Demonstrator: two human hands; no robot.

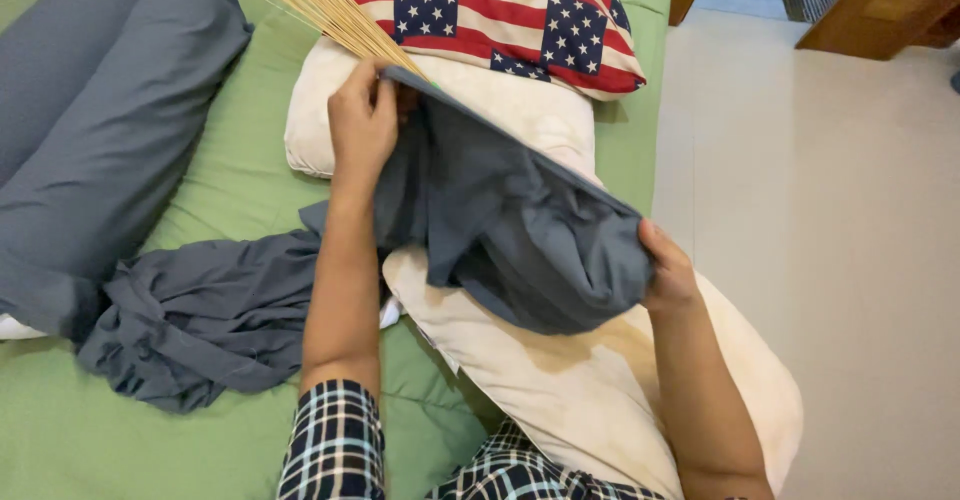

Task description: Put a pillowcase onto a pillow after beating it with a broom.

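Currently both grips clenched on grey pillowcase: left hand and right hand spread its opening over bare pillow on green bed.

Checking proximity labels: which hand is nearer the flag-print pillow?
Left. The left hand grips the grey pillowcase edge just below the flag-print pillow. The right hand holds the pillowcase's other corner, farther down over the bare white pillow.

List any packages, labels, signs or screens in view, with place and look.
None in view. The nearest to a printed thing is a pillow at the head of the green bed, patterned with red and white stripes and blue starred patches.
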